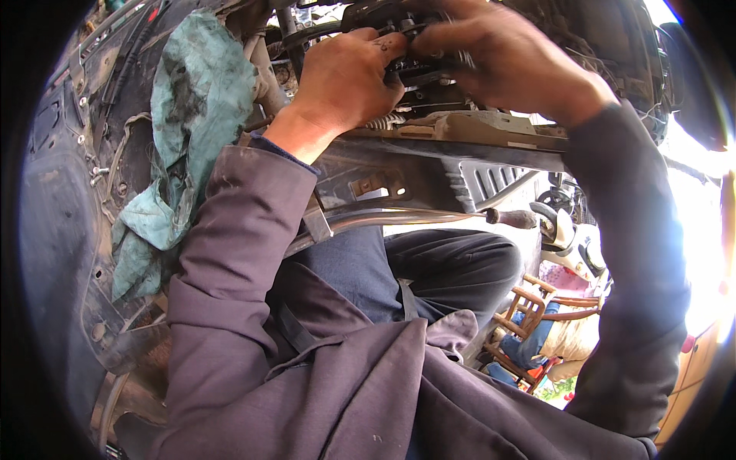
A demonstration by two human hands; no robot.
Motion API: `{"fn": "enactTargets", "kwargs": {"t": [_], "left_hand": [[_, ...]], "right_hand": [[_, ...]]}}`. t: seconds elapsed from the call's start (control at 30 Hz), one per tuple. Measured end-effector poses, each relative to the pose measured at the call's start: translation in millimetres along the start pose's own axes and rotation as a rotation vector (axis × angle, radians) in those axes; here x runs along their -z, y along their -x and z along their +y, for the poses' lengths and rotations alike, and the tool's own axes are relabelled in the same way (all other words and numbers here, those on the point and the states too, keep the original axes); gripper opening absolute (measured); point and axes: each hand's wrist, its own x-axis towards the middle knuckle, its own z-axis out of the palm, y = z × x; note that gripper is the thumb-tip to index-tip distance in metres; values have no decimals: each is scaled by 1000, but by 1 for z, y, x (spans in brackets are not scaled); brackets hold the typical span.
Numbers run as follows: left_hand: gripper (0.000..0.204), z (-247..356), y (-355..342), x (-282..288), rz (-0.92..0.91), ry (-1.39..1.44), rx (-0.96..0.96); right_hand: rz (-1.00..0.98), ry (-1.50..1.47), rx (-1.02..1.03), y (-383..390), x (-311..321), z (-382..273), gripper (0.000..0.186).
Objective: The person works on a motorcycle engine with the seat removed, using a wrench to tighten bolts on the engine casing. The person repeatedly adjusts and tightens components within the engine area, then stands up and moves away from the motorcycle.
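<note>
My left hand (345, 80) is raised to the top middle, its fingers curled closed against a greasy metal mechanism (418, 73). What the fingertips grip is hidden behind the knuckles. My right hand (510, 65) reaches over from the right to the same mechanism. Motion smears its fingers, so whether it holds anything does not show. Just below the hands lie a coil spring (383, 122) and a dusty metal crossbeam (468, 152). A stained green cloth (203, 84) hangs left of my left forearm.
Under the crossbeam, a pale tube or rod (414, 217) runs toward a dark handle-shaped piece (515, 218). Dark body panels (61, 207) line the left side. Beyond my right arm's inner side are a wooden chair (529, 299) and part of a two-wheeler (563, 230).
</note>
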Motion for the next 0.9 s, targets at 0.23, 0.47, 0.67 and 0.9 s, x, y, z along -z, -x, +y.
{"fn": "enactTargets", "kwargs": {"t": [0.23, 0.47, 0.67, 0.9], "left_hand": [[25, 1, 1, 3, -33, 86, 60], [25, 0, 0, 1, -34, 139, 90], [22, -2, -1, -1, -28, 179, 106], [24, 1, -1, 2, -31, 144, 65]], "right_hand": [[195, -982, -516, 107, 8, -112, 20], [1016, -1923, -1608, 183, -168, -197, 45], [1643, -1682, -1552, 203, -185, -193, 29], [1509, -582, -1113, 236, 6, -167, 21]]}}
